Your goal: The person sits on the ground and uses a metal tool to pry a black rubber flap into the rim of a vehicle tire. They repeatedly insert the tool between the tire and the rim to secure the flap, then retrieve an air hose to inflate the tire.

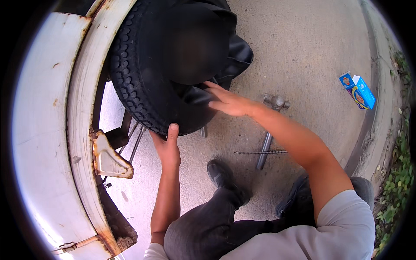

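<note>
A black tyre [154, 82] with knobbly tread stands on edge beside a white vehicle body. Black, loosely folded rubber that looks like an inner tube [237, 54] bulges from its right side. My left hand [167, 145] grips the tyre's lower edge, thumb up on the sidewall and fingers hidden behind the tread. With fingers stretched out and thumb apart, my right hand [227, 100] reaches into the tyre's opening, against the folded rubber. Its fingertips are partly hidden. A dark blur covers the tyre's middle.
On the concrete lie a hammer [276, 102] with a metal handle and a thin metal rod [260, 152] across it. A blue box [359, 91] sits near the kerb [376, 86] at right. The rusty-edged vehicle panel [47, 130] fills the left, with a projecting bracket [113, 157].
</note>
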The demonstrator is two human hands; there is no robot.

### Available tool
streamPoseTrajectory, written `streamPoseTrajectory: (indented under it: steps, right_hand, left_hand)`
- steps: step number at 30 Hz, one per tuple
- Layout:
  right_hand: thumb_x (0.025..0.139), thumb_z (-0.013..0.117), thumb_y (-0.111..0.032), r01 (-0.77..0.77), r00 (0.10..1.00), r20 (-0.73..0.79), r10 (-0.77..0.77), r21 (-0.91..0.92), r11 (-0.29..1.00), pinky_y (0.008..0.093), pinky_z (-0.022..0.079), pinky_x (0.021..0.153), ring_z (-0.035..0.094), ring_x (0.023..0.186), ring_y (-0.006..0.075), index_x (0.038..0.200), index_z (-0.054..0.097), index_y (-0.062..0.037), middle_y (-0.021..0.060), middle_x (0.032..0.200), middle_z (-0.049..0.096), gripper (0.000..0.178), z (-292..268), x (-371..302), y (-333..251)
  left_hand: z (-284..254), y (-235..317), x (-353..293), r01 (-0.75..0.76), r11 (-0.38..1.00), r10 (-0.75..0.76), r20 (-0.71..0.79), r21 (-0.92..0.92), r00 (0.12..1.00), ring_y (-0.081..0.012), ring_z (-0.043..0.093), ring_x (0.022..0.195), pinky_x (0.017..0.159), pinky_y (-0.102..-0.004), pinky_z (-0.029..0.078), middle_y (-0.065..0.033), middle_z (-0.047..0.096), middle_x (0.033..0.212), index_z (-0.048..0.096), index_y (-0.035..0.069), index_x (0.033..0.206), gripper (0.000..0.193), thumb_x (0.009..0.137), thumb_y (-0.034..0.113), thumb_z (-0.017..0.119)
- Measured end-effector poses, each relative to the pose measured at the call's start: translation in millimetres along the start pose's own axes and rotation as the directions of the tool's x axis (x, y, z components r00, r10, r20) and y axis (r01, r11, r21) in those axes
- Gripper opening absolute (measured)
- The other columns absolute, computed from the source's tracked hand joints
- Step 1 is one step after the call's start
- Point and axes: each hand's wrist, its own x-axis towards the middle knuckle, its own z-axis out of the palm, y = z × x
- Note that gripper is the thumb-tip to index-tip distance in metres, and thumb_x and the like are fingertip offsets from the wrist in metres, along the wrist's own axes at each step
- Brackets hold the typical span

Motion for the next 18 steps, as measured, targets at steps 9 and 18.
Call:
streamPoseTrajectory:
  steps: [9,18]
  right_hand:
    - [0.079,0.066,-0.015,-0.096,0.995,-0.038,0.094,-0.047,0.994,0.0394,0.049,0.077,0.062,0.087,0.0320,0.089,0.064,-0.0012,0.0142,0.089,0.063,0.017,-19.8,25.6,-26.5]
    - [0.076,0.065,-0.015,0.011,0.998,-0.050,-0.037,-0.443,0.897,0.0409,0.050,0.073,0.062,0.080,0.0326,0.085,0.068,-0.0057,0.0103,0.085,0.063,0.014,-19.8,41.5,-25.3]
  left_hand:
    - [6.0,2.0,-0.4,0.005,1.000,-0.005,0.002,-0.018,1.000,-0.0263,0.033,0.129,0.109,-0.0357,0.021,-0.0183,0.032,0.141,0.021,-0.005,0.141,0.086,0.083,0.036,0.069]
    - [6.5,2.3,-5.0,0.027,1.000,-0.027,0.004,-0.015,1.000,-0.0262,0.030,0.131,0.109,-0.0356,0.020,-0.0181,0.029,0.143,0.018,-0.004,0.142,0.087,0.084,0.037,0.067]
